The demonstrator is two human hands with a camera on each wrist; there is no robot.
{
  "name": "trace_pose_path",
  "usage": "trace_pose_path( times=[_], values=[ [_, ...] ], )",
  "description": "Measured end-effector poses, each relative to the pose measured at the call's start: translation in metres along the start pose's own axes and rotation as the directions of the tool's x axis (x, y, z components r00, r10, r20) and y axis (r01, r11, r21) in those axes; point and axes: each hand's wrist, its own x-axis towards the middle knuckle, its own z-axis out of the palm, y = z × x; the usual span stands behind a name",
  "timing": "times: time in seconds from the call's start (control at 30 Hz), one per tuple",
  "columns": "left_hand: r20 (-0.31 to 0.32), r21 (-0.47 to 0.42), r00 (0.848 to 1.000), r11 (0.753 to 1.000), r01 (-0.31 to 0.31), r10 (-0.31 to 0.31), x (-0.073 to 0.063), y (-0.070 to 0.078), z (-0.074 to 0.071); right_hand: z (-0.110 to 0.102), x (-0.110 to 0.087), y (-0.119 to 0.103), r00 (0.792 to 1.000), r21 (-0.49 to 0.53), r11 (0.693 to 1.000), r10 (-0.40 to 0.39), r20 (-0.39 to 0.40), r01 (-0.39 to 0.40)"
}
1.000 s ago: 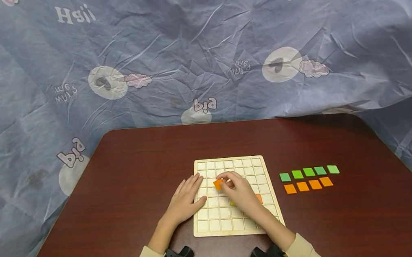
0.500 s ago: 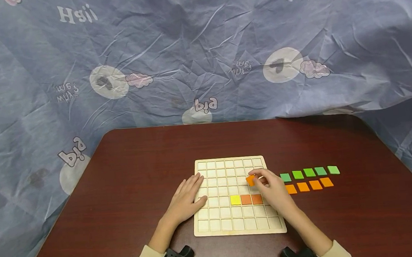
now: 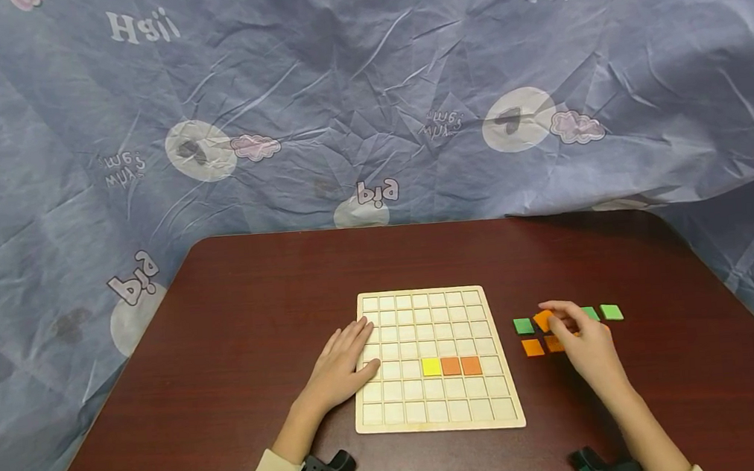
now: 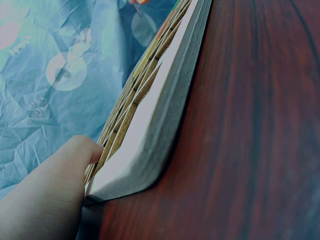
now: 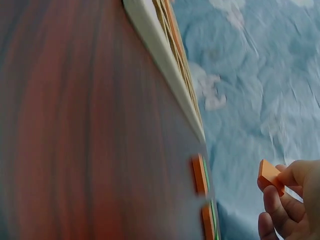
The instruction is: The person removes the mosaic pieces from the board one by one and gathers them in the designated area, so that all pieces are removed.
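A pale wooden grid board (image 3: 426, 411) lies on the table; one yellow tile (image 3: 431, 367) and two orange-red tiles (image 3: 460, 366) sit side by side in one of its rows. My left hand (image 3: 339, 367) rests flat with straight fingers on the board's left edge, its thumb on the rim in the left wrist view. Between thumb and fingers my right hand (image 3: 582, 337) pinches an orange tile (image 5: 270, 177), held up over the rows of loose tiles right of the board. That hand hides part of those rows.
Green tiles (image 3: 523, 326) form a back row on the table (image 3: 274, 289), with orange tiles (image 3: 533, 347) in a row before them. Behind the table hangs a wrinkled blue-grey printed cloth (image 3: 312, 106).
My right hand has moved right, from above the board to above the loose tiles, still pinching the orange tile. The left hand has stayed put.
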Motion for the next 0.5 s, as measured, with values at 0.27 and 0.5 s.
trace_pose_path(
  times=[0.27, 0.5],
  values=[
    [-0.004, -0.003, 1.0, 1.0, 0.006, -0.006, 0.0, -0.001, 0.002, -0.026, 0.003, 0.032, 0.985, -0.014, 0.994, 0.103, -0.136, -0.106],
    [-0.005, -0.01, 1.0, 1.0, -0.002, 0.002, 0.0, -0.001, 0.003, -0.036, 0.005, 0.061, 0.941, 0.018, 0.967, 0.25, -0.229, -0.253]
  ],
)
